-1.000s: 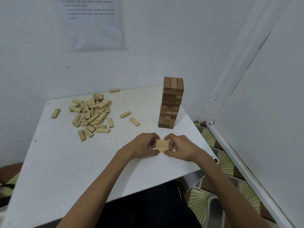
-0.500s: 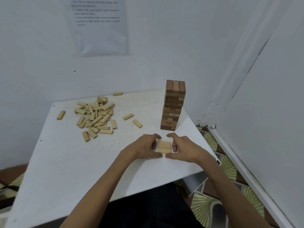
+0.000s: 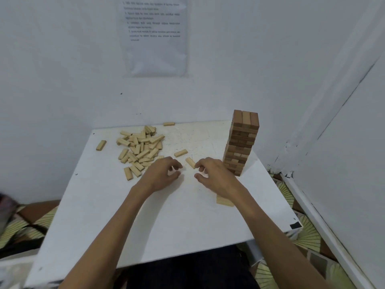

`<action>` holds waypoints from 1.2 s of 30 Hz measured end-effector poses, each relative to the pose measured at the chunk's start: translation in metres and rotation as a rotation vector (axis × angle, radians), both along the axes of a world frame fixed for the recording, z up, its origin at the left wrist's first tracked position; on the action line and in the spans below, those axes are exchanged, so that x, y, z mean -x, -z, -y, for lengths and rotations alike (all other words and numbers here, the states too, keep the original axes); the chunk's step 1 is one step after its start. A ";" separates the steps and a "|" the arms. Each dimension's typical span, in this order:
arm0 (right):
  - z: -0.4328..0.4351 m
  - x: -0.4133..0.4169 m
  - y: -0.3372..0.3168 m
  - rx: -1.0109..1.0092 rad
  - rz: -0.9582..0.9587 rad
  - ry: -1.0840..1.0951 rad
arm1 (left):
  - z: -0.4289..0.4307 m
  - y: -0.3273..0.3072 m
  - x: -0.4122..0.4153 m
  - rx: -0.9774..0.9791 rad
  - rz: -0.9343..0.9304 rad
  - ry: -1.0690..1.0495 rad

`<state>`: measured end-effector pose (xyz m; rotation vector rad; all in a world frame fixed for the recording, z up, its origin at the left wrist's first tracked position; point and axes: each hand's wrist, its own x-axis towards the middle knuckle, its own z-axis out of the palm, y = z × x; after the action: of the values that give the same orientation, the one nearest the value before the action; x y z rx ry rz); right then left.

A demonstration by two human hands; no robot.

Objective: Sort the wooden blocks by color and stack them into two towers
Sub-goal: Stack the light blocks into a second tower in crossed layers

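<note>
White table (image 3: 166, 226) holds brown tower (image 3: 242, 142); printed sheet (image 3: 154, 36) on white wall (image 3: 62, 59)

A: Arms first. What shows?

B: The left forearm (image 3: 108, 230) and right forearm (image 3: 270, 232) are both bare along all the length in view, from the lower edge of the frame to the wrists.

A: And past the wrists?

B: The left hand (image 3: 162, 176) and right hand (image 3: 216, 176) are bare too.

A: Any clothing at all?

B: One dark garment (image 3: 183, 272), low between the arms. It's black or close to it, plain cloth. Whether it's trousers or a shirt hem, I can't tell.
</note>
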<state>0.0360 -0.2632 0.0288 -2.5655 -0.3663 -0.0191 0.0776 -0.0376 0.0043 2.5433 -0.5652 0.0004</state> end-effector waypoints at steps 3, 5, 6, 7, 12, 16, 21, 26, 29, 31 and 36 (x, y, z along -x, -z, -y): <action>-0.016 -0.022 0.007 0.059 0.050 0.042 | -0.014 -0.001 -0.005 -0.083 0.102 -0.134; -0.022 -0.035 0.016 0.111 0.039 0.090 | -0.015 -0.003 -0.008 -0.210 0.137 -0.217; -0.025 -0.041 0.020 0.142 0.029 0.106 | -0.015 -0.004 -0.009 -0.289 0.136 -0.251; -0.028 -0.046 0.024 0.170 0.024 0.116 | -0.015 -0.003 -0.010 -0.355 0.135 -0.274; -0.039 -0.062 0.029 0.205 0.028 0.082 | -0.015 0.006 -0.013 -0.380 0.158 -0.330; -0.041 -0.073 0.028 0.197 0.029 0.002 | -0.013 0.008 -0.017 -0.319 0.145 -0.384; -0.042 -0.090 0.022 0.145 -0.014 -0.088 | -0.014 0.010 -0.024 -0.279 0.128 -0.410; -0.044 -0.093 0.020 0.077 -0.019 -0.079 | -0.007 0.012 -0.028 -0.214 0.114 -0.475; -0.044 -0.087 0.021 0.071 0.004 -0.078 | -0.004 0.014 -0.027 -0.116 0.089 -0.509; -0.043 -0.081 0.021 0.049 -0.002 -0.074 | -0.004 0.014 -0.024 -0.019 0.094 -0.518; -0.040 -0.058 0.014 0.005 -0.023 -0.059 | -0.008 0.016 -0.006 0.103 0.159 -0.493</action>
<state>0.0938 -0.2236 0.0151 -2.5561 -0.4334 0.0329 0.0837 -0.0292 -0.0113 2.5282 0.0176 0.3982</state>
